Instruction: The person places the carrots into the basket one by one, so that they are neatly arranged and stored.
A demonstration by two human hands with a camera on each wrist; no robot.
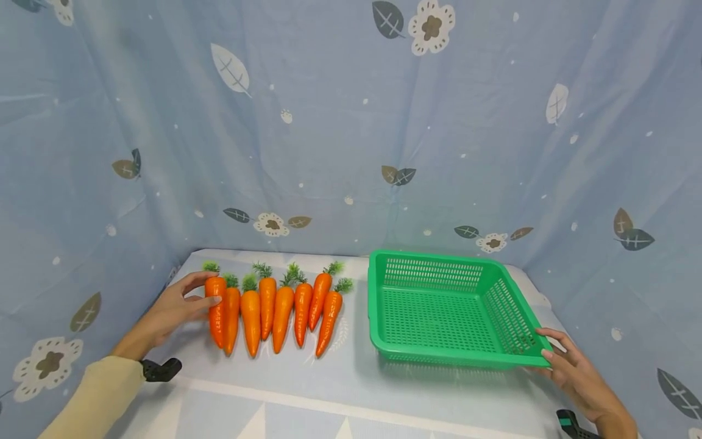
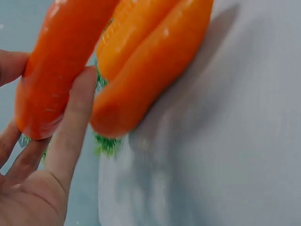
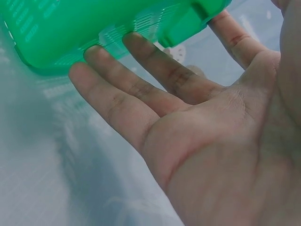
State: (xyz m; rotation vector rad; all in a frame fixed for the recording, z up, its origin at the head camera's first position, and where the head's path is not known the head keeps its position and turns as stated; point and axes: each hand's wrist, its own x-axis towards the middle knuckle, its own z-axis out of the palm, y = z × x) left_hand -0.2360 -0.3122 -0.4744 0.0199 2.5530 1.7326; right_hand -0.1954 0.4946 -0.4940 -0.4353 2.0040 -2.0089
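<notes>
Blue leaf-print cloth all round and over the table; seven carrots in a row near the left edge. Left hand (image 1: 174, 308) pinching the leftmost carrot (image 1: 216, 308) at its thick top, fingers curled around it — probably light, stiff, smooth plastic, best taken mid-body. Right hand (image 1: 570, 366), fingers straight, under the green basket (image 1: 378, 305) at its near right corner.

We list seven carrots (image 1: 274, 311): moulded plastic by the look, orange, glossy, with fine ribbed ridges across the skin; close up, the leftmost carrot (image 2: 56, 70) shows soft highlights. Their green tops (image 1: 262, 269) look like bristly synthetic tufts. We list one basket (image 1: 510, 361): green plastic, smooth and slightly shiny, floor and walls perforated in a fine grid. We note the desk (image 1: 340, 378) cover as matt printed cloth, and the backdrop (image 1: 329, 122) as soft, creased printed fabric.
</notes>
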